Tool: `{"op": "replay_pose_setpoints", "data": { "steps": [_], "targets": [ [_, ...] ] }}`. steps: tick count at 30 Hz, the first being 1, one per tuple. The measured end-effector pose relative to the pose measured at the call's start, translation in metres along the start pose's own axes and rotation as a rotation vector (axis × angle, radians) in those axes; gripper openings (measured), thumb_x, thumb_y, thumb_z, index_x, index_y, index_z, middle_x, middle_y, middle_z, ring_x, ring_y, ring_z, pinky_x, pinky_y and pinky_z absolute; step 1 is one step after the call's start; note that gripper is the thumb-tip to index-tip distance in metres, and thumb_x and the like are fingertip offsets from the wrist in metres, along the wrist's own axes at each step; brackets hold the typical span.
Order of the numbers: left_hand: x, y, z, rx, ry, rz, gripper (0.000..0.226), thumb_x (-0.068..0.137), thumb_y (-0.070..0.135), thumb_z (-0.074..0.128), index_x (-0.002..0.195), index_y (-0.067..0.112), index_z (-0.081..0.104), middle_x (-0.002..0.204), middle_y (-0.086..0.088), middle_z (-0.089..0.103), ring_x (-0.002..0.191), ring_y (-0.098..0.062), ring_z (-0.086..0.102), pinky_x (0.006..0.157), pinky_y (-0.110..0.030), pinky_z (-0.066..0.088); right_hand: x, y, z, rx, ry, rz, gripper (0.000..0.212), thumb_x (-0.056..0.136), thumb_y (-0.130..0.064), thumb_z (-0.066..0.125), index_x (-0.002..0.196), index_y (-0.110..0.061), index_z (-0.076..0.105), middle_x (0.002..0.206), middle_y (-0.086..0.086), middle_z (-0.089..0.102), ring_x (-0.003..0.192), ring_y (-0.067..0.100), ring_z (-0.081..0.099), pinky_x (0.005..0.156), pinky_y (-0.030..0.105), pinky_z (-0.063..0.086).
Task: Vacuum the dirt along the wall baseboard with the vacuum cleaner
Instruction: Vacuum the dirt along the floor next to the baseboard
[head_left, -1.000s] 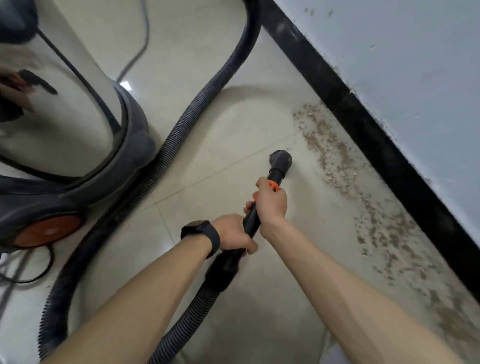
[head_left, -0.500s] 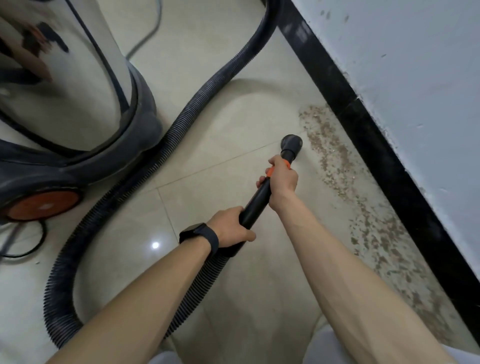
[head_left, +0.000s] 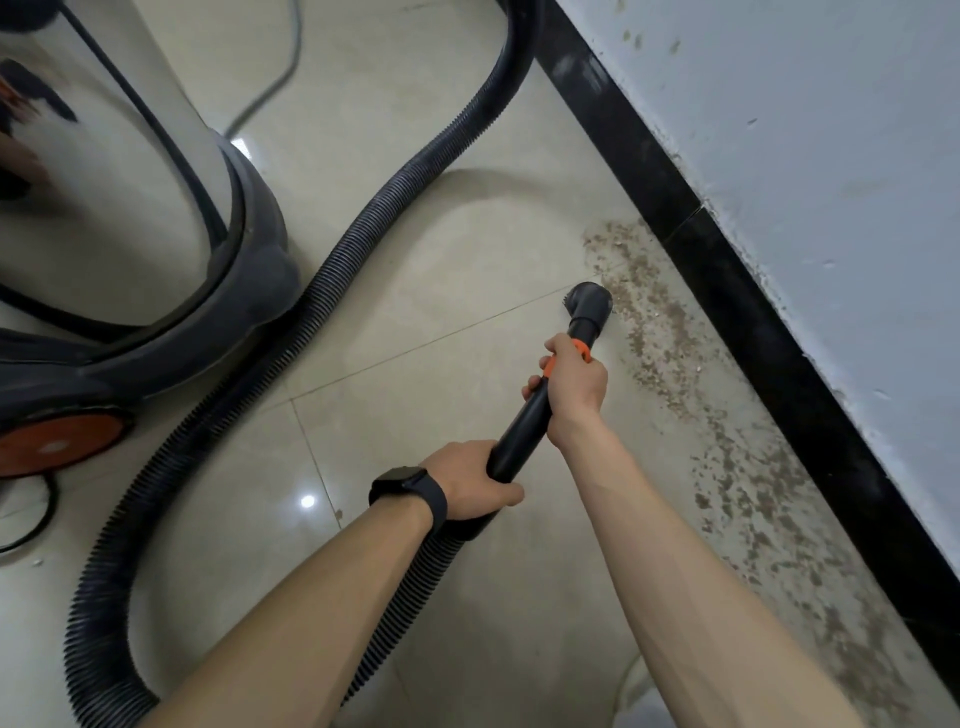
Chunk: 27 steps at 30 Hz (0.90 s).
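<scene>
A band of brown dirt lies on the beige tiles along the black baseboard under a pale wall. The black vacuum wand runs from my hands to a round nozzle, which touches the near edge of the dirt's far end. My right hand grips the wand just below its orange collar. My left hand, with a black watch on the wrist, grips the wand's lower end where the ribbed hose joins.
The vacuum's steel drum on a dark grey base with an orange wheel stands at the left. Its hose loops around the floor from the top to the bottom left. A thin cable lies behind the drum.
Both hands pushed the wand forward and right, so the nozzle went from bare tile to the edge of the dirt. The view shifted slightly.
</scene>
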<state>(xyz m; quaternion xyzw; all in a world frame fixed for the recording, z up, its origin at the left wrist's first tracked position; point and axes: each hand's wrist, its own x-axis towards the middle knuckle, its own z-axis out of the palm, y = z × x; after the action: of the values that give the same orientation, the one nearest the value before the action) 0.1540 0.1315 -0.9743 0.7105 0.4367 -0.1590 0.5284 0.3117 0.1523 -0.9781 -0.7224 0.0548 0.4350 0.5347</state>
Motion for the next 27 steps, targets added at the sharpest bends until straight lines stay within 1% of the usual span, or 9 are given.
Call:
{"op": "replay_pose_setpoints", "data": {
  "steps": [4, 7, 11, 13, 17, 20, 23, 25, 27],
  "targets": [
    [0.011, 0.007, 0.003, -0.052, 0.035, 0.005, 0.022, 0.077, 0.047, 0.065, 0.086, 0.034, 0.051, 0.084, 0.007, 0.062, 0.075, -0.012, 0.061, 0.063, -0.027, 0.048, 0.011, -0.013, 0.000, -0.031, -0.049, 0.003, 0.013, 0.083, -0.015, 0.064, 0.093, -0.009, 0.057, 0.060, 0.000, 0.053, 0.040, 0.019, 0.048, 0.047, 0.029, 0.047],
    [0.017, 0.011, 0.005, -0.129, 0.088, -0.016, 0.024, 0.076, 0.047, 0.067, 0.088, 0.033, 0.051, 0.085, 0.007, 0.063, 0.075, -0.012, 0.062, 0.063, -0.028, 0.050, 0.020, -0.024, 0.008, -0.063, -0.092, 0.000, 0.011, 0.084, -0.013, 0.063, 0.093, -0.009, 0.056, 0.062, 0.002, 0.053, 0.040, 0.018, 0.047, 0.048, 0.029, 0.047],
    [0.020, 0.014, 0.004, -0.314, 0.138, -0.039, 0.051, 0.066, 0.053, 0.081, 0.105, 0.031, 0.055, 0.094, 0.009, 0.066, 0.082, -0.010, 0.065, 0.064, -0.024, 0.049, 0.034, -0.042, 0.023, -0.112, -0.147, -0.013, 0.013, 0.082, -0.014, 0.063, 0.092, -0.009, 0.055, 0.066, 0.003, 0.053, 0.039, 0.018, 0.048, 0.049, 0.030, 0.048],
    [0.023, 0.016, 0.001, -0.332, 0.133, -0.039, 0.059, 0.063, 0.048, 0.086, 0.109, 0.029, 0.054, 0.099, 0.008, 0.066, 0.087, -0.011, 0.065, 0.070, -0.025, 0.051, 0.040, -0.049, 0.029, -0.126, -0.168, -0.020, 0.016, 0.081, -0.015, 0.064, 0.092, -0.009, 0.054, 0.067, 0.003, 0.053, 0.040, 0.019, 0.048, 0.049, 0.030, 0.048],
    [0.035, 0.023, -0.011, -0.254, 0.162, -0.051, 0.045, 0.063, 0.026, 0.082, 0.100, 0.026, 0.055, 0.091, 0.003, 0.068, 0.079, -0.015, 0.067, 0.071, -0.033, 0.058, 0.051, -0.055, 0.036, -0.150, -0.185, -0.036, 0.022, 0.082, -0.018, 0.063, 0.100, -0.008, 0.056, 0.068, 0.004, 0.053, 0.040, 0.019, 0.051, 0.051, 0.032, 0.050],
    [0.044, 0.026, -0.019, -0.242, 0.156, -0.069, 0.037, 0.061, 0.020, 0.080, 0.090, 0.027, 0.058, 0.084, 0.004, 0.070, 0.074, -0.014, 0.069, 0.067, -0.029, 0.058, 0.053, -0.061, 0.037, -0.211, -0.200, -0.042, 0.030, 0.086, -0.018, 0.061, 0.112, -0.009, 0.052, 0.073, 0.006, 0.051, 0.042, 0.019, 0.054, 0.056, 0.036, 0.053],
    [0.052, 0.033, -0.026, -0.231, 0.142, -0.077, 0.032, 0.058, 0.021, 0.079, 0.084, 0.025, 0.061, 0.079, 0.005, 0.071, 0.072, -0.013, 0.069, 0.067, -0.029, 0.059, 0.048, -0.061, 0.030, -0.308, -0.219, -0.070, 0.045, 0.088, -0.019, 0.068, 0.125, -0.008, 0.045, 0.086, 0.010, 0.056, 0.047, 0.019, 0.063, 0.057, 0.035, 0.056],
    [0.057, 0.041, -0.027, -0.226, 0.150, -0.073, 0.030, 0.059, 0.022, 0.079, 0.083, 0.024, 0.061, 0.077, 0.005, 0.071, 0.072, -0.013, 0.069, 0.068, -0.030, 0.059, 0.042, -0.051, 0.019, -0.345, -0.262, -0.064, 0.045, 0.090, -0.018, 0.072, 0.122, -0.009, 0.042, 0.092, 0.011, 0.060, 0.055, 0.020, 0.070, 0.059, 0.039, 0.061],
    [0.060, 0.048, -0.023, -0.220, 0.146, -0.064, 0.031, 0.060, 0.022, 0.080, 0.086, 0.023, 0.061, 0.079, 0.004, 0.071, 0.073, -0.014, 0.069, 0.070, -0.032, 0.059, 0.035, -0.037, 0.008, -0.312, -0.289, -0.055, 0.037, 0.092, -0.017, 0.071, 0.118, -0.008, 0.045, 0.090, 0.010, 0.063, 0.062, 0.021, 0.073, 0.063, 0.040, 0.062]
  ]
}}
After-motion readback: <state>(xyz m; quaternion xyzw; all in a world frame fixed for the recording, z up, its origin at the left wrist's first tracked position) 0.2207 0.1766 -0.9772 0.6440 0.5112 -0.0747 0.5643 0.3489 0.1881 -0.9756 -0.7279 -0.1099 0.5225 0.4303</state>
